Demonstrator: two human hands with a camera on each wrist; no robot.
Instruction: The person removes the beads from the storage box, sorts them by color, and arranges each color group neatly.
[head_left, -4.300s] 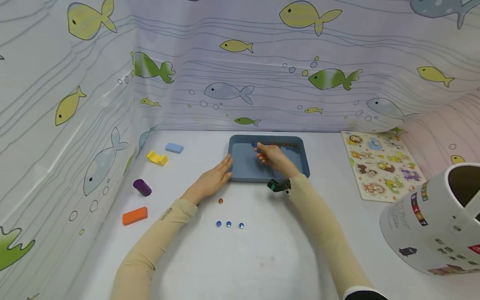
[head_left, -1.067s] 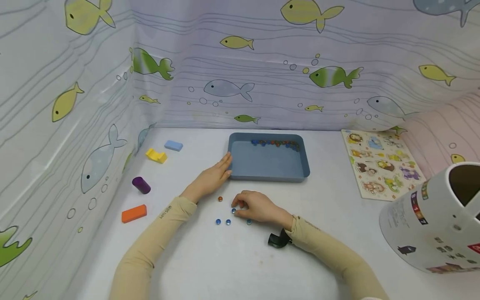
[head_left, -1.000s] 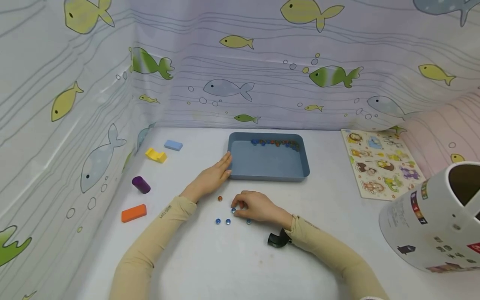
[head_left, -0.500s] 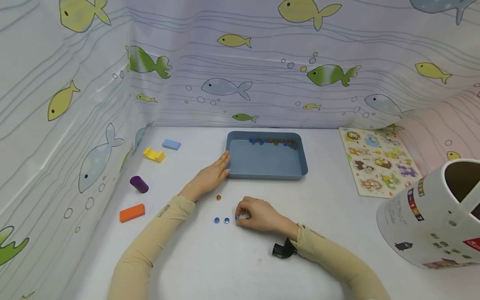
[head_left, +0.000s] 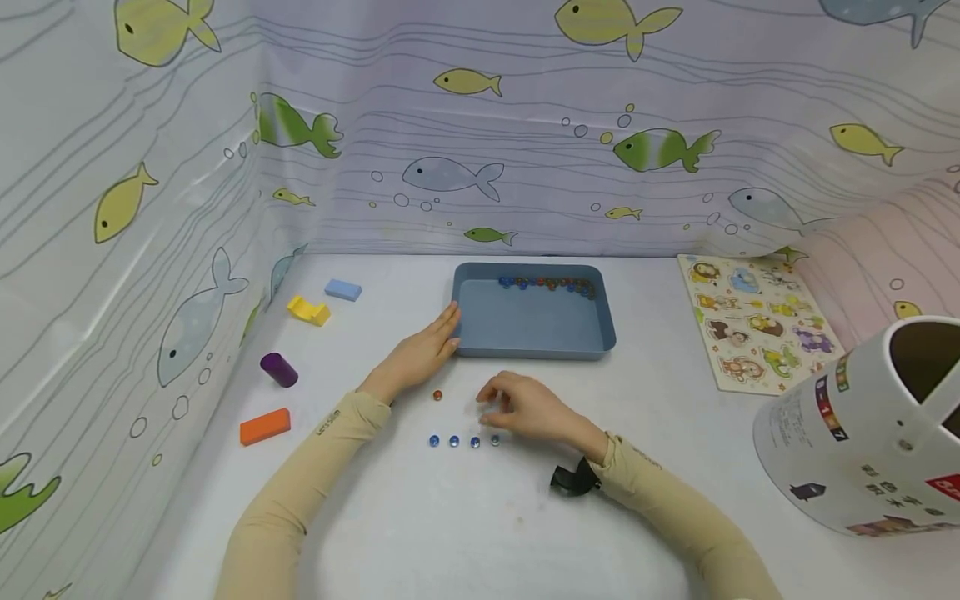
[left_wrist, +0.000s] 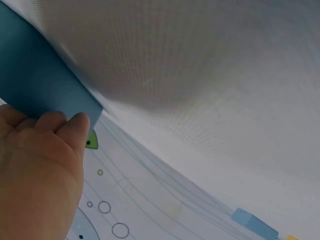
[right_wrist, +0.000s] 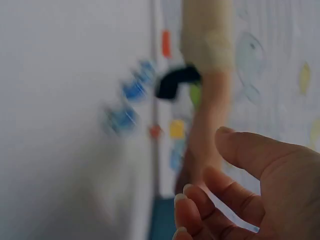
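Observation:
Several blue glass beads point(head_left: 454, 441) form a short row on the white table, with one orange glass bead point(head_left: 437, 395) behind them. My right hand point(head_left: 528, 408) hovers just behind the right end of the row, thumb and fingers parted and nothing between them. In the right wrist view the blue beads point(right_wrist: 134, 91) look blurred beyond the loose fingertips point(right_wrist: 181, 199). My left hand point(head_left: 420, 354) rests with straight fingers against the left wall of a grey-blue tray point(head_left: 532, 354). Along the tray's back edge lie many blue and orange beads point(head_left: 551, 284).
On the left lie a light blue block point(head_left: 342, 290), a yellow curved block point(head_left: 308, 311), a purple cylinder point(head_left: 279, 369) and an orange block point(head_left: 265, 427). At right are an animal picture board point(head_left: 757, 325) and a large white bucket point(head_left: 832, 450). A fish-patterned curtain point(head_left: 540, 125) surrounds the table.
My right hand came from the tray with a blue bead, placed it in the row between the others, let go and lifted slightly back. The left hand has stayed at the tray.

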